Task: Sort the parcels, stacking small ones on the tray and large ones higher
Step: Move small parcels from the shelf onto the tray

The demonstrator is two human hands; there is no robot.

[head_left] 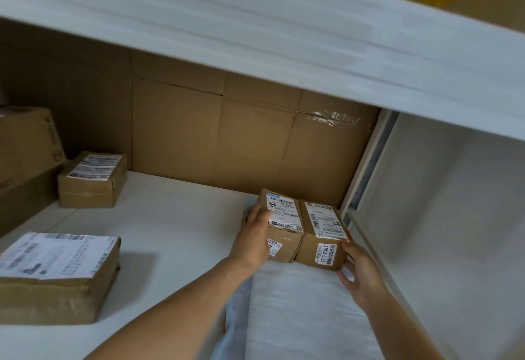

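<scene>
Two small cardboard parcels stand side by side at the back right of the white shelf (176, 229). My left hand (252, 237) grips the left parcel (284, 220) on its left side, thumb across its label. My right hand (360, 271) touches the lower right corner of the right parcel (319, 239), with its fingers spread. Both parcels rest on the shelf and press against each other. No tray can be made out for certain; a pale blue-white sheet (298, 311) lies under the parcels' front.
A flat labelled parcel (56, 277) lies at the front left. A small labelled box (92, 180) sits at the back left beside larger cartons (25, 143). Cardboard (227, 138) lines the back. A white shelf board (284, 36) hangs overhead; a white side panel (440, 203) closes the right.
</scene>
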